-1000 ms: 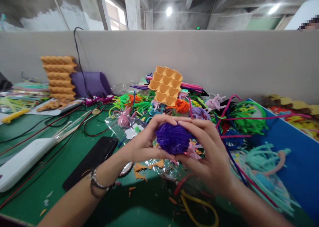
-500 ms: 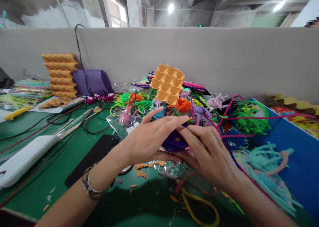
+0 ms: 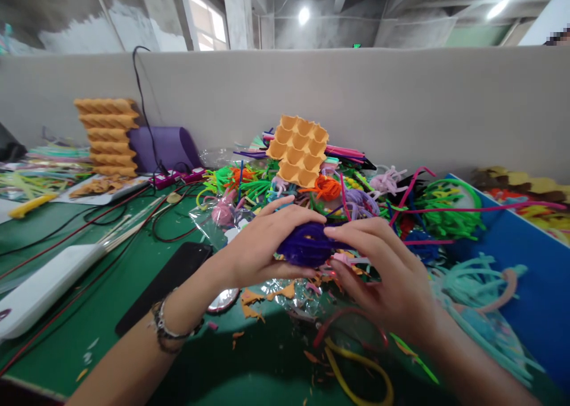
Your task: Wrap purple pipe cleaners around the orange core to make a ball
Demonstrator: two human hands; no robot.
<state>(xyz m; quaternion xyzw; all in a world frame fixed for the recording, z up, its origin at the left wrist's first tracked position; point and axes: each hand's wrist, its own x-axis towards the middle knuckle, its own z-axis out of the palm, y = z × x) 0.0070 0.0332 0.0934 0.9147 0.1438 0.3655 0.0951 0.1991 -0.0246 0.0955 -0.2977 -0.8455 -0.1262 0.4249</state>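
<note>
Above the table's middle, a coiled bundle of dark purple pipe cleaners (image 3: 305, 246) is held off the surface. My left hand (image 3: 256, 246) grips it from the left, fingers over the top and thumb underneath. My right hand (image 3: 385, 269) is at its right side, with fingertips on the strands that stick out there and the thumb lower down. Part of those strands is hidden behind the right fingers. Behind the hands lies a heap of coloured pipe-cleaner bundles, among them an orange one (image 3: 327, 187) and a lilac one (image 3: 360, 204).
An orange egg-crate foam piece (image 3: 299, 151) leans on the heap. Left are a black phone (image 3: 164, 284), a white glue gun-like tool (image 3: 53, 287), cables and a yellow-handled cutter (image 3: 33, 205). A blue panel (image 3: 512, 263) stands right. Foam scraps (image 3: 253, 305) and a yellow loop (image 3: 360, 370) lie in front.
My right hand has shifted right and its fingers have opened out somewhat. More of the purple bundle shows now, with my left hand still around it slightly further left.
</note>
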